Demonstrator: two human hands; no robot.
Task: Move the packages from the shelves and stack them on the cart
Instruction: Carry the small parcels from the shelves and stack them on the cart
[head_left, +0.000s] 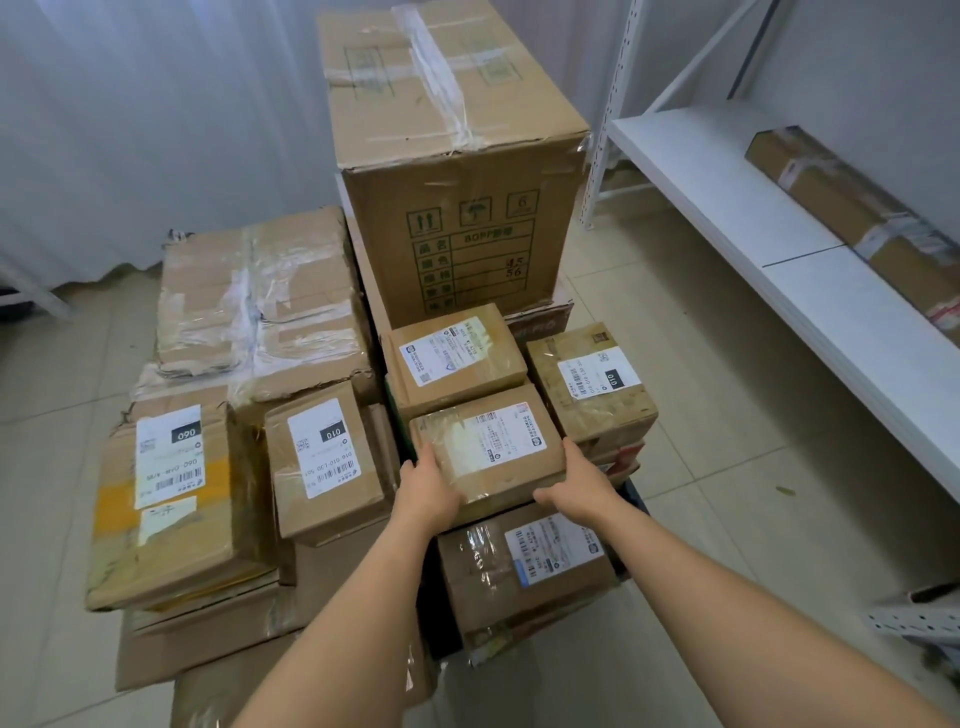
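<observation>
**Small parcel being set onto the cart stack**

Both hands clasp one package: the left hand (428, 496) presses its left side and the right hand (582, 483) its right side, fingers curled against the small tape-wrapped brown cardboard box with a white label (491, 447).

Far left of the grip lies a flat brown box with yellow tape (166, 499); just left, a small labelled box marked 010 (327, 462). The held box sits atop the pile, touching another labelled box (452, 358) behind it, below the tall brown carton (452, 156).

Judging by this, the placing step is nearly done; next comes squaring the box and letting go. Right of the grip, a speckled box (592, 384) stands close, leaving little sideways room. Further right, the white metal shelf (810, 291) carries a long brown package (857, 223), probably next, with open floor between.
</observation>
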